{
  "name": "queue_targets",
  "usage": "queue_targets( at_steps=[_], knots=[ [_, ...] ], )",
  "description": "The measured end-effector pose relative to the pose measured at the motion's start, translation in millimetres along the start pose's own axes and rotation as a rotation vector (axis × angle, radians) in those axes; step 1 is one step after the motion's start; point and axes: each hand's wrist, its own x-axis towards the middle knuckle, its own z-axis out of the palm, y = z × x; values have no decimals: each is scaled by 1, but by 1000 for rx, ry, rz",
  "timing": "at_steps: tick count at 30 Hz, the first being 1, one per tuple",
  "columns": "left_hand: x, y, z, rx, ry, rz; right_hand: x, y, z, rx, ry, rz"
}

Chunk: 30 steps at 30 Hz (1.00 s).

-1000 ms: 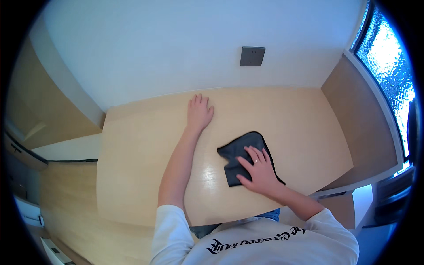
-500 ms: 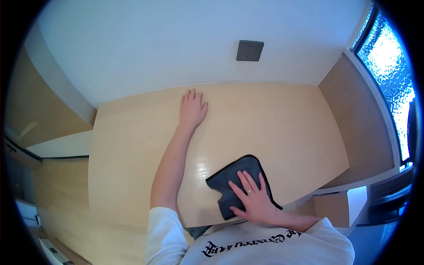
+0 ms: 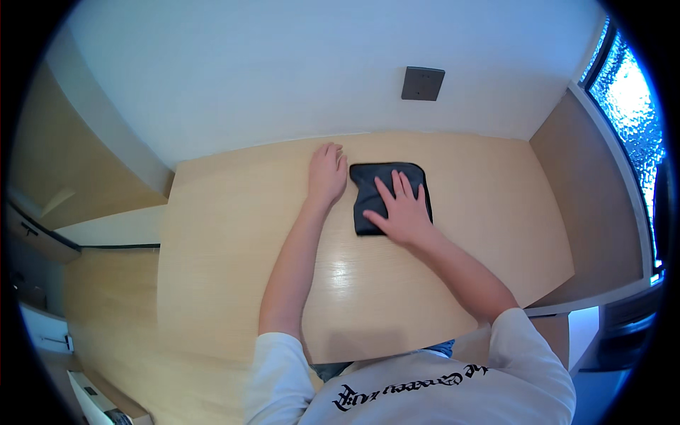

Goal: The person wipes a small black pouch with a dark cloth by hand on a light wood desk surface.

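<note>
A dark grey cloth [image 3: 367,191] with black edging lies spread on the light wood desktop [image 3: 234,241], toward the back and a little right of the middle. Flat on top of it presses my right hand [image 3: 405,212], fingers spread, a ring on one of them. The cloth's left edge has a small fold inward. Just left of the cloth, my left hand [image 3: 327,176] rests on the wood near the back wall, holding nothing. Its fingers are slightly bent and its thumb points toward the cloth without touching it.
A dark socket plate [image 3: 423,83] is set in the white wall [image 3: 269,71] behind the desktop. Along the right stands a wooden side panel [image 3: 602,191] beneath a bright textured window [image 3: 627,92]. A wooden cabinet [image 3: 85,149] stands at the left, above wood flooring [image 3: 106,297].
My right hand has pushed the cloth from the desktop's front edge toward the back wall, beside my left hand. The left hand's fingers have bent a little. The view has shifted slightly.
</note>
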Motion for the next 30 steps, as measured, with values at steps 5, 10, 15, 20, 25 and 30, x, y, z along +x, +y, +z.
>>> queue_targets(
  at_steps=[5,10,15,20,25,30],
  knots=[
    [1,5,-4,-154,92,-54,80,4,5,17,12,96],
    [4,11,-4,-97,34,2,123,-1,9,-10,68,199],
    [4,6,-6,-73,59,2,122,-2,21,1,156,159],
    [6,4,1,-22,43,33,108,8,24,38,194,76],
    [5,-1,3,-28,50,29,80,-1,20,15,160,29],
    [4,-3,3,-3,71,72,43,-6,19,-6,121,-40]
  ],
)
